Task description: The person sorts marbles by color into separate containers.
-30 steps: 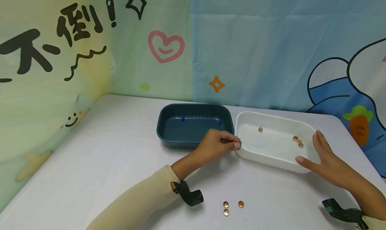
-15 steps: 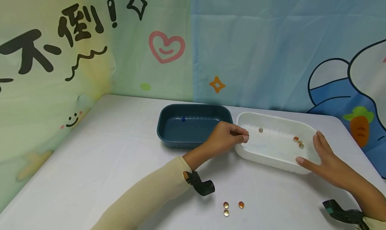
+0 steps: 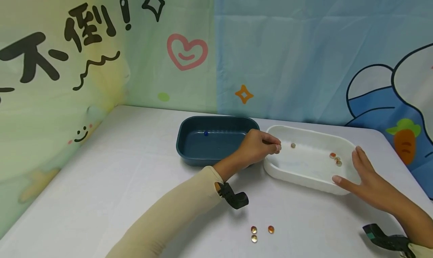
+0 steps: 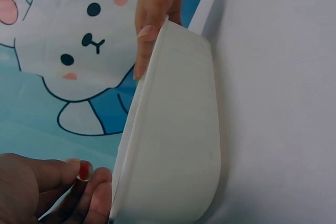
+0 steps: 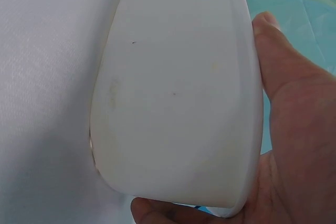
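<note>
My left hand (image 3: 258, 147) is over the left end of the white tray (image 3: 304, 175), pinching a red-and-clear glass bead (image 4: 85, 170) between thumb and fingertips. In the head view that bead is mostly hidden by the fingers. At the tray's right end, my right hand (image 3: 372, 183) holds the corner, its thumb at the front rim and its fingers around the end. One pale bead (image 3: 292, 145) lies alone inside the tray, left of a small cluster of amber and pale beads (image 3: 333, 155).
Left of the white tray stands a dark blue tray (image 3: 193, 161) with a blue bead (image 3: 206, 133) inside. Near the front of the white table (image 3: 101, 183) lie two golden beads (image 3: 254, 238) and an orange one (image 3: 271, 229). A printed curtain (image 3: 287, 62) hangs behind.
My left hand has moved right and away from me, from the tray's near-left corner to above its left end, still pinching. The right hand stays on the tray.
</note>
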Motion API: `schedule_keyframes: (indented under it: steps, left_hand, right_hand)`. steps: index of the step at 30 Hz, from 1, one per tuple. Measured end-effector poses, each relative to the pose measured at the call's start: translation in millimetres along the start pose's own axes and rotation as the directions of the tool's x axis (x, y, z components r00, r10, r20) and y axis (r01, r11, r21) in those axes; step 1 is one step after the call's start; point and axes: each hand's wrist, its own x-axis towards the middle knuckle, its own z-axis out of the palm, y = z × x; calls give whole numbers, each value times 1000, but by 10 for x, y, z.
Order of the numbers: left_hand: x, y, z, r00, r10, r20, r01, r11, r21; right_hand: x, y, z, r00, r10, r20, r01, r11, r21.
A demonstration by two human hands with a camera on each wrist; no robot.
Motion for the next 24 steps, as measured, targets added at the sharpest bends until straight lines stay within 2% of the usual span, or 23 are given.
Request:
schedule_keyframes:
  steps: [10, 17, 24]
  left_hand:
    - [33, 20, 15, 1000, -1, -14, 1, 1000, -9]
    - [74, 15, 15, 999, -36, -22, 35, 998, -56]
    - [67, 35, -41, 995, -70, 78, 74, 996, -50]
  right_hand:
    - [10, 8, 1, 1000, 2, -3, -2, 1000, -1]
    - [6, 11, -6, 1000, 1, -6, -1, 1000, -10]
    - [10, 14, 3, 1000, 9, -11, -9, 1000, -2]
